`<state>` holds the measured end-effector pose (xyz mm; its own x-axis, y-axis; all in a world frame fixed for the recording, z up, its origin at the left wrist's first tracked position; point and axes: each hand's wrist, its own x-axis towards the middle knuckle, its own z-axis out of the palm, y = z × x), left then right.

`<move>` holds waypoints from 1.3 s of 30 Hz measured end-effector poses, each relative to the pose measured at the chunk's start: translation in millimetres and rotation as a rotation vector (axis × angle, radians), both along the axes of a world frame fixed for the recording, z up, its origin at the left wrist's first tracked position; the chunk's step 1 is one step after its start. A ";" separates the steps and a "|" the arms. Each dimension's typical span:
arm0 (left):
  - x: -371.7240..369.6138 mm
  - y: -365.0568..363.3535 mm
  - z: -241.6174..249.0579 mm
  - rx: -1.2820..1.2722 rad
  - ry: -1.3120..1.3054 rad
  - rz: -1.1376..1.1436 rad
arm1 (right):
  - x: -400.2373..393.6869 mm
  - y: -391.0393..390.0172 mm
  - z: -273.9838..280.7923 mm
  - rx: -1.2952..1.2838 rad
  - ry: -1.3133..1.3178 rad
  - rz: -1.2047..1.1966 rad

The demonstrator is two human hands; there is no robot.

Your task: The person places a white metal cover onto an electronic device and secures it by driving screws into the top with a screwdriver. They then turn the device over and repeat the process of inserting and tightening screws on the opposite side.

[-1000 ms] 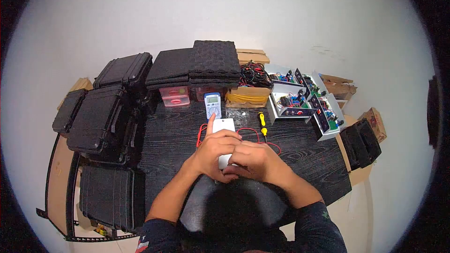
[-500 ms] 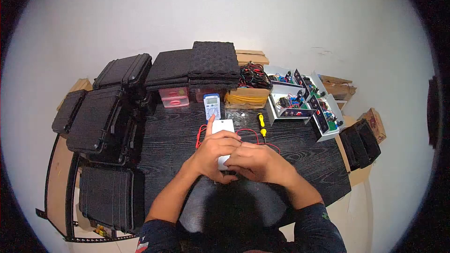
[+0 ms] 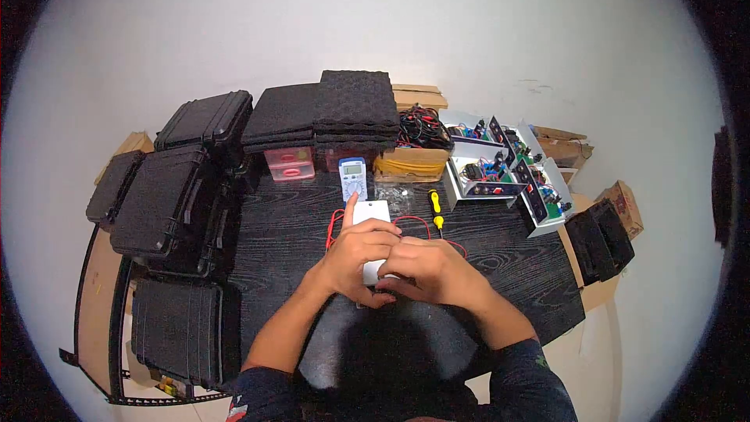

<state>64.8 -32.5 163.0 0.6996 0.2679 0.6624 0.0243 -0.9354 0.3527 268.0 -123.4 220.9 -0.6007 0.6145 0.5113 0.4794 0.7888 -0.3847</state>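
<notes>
A white rectangular panel [image 3: 372, 213] lies under both my hands, with a small dark hole near its far end. My left hand [image 3: 355, 258] grips it from the left, the index finger stretched forward along its edge. Over the panel's near right part, my right hand [image 3: 431, 270] has its fingers bent and pinched together; what they hold, if anything, is hidden. Just beyond the panel stands a blue-and-white multimeter [image 3: 353, 174] with a small display and a dial. Red test leads [image 3: 331, 227] curve out on both sides. To the right lies a yellow screwdriver-like tool [image 3: 435, 202].
Black hard cases [image 3: 160, 199] are stacked at the left. Black foam sheets [image 3: 355, 105] top a pink drawer box [image 3: 290, 164]. Behind sits a carton of cables [image 3: 422, 129]. White open housings with circuit boards [image 3: 488, 176] stand at the right, past a clear plastic bag [image 3: 393, 197].
My right hand's fingers have shifted slightly at the panel's near right part. My left hand stays in almost the same place, and the things around have not moved.
</notes>
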 end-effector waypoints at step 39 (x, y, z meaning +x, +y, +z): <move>-6.0 -5.3 11.9 -0.034 0.113 -0.015 | 30.1 113.2 -31.7 -0.117 0.315 -0.428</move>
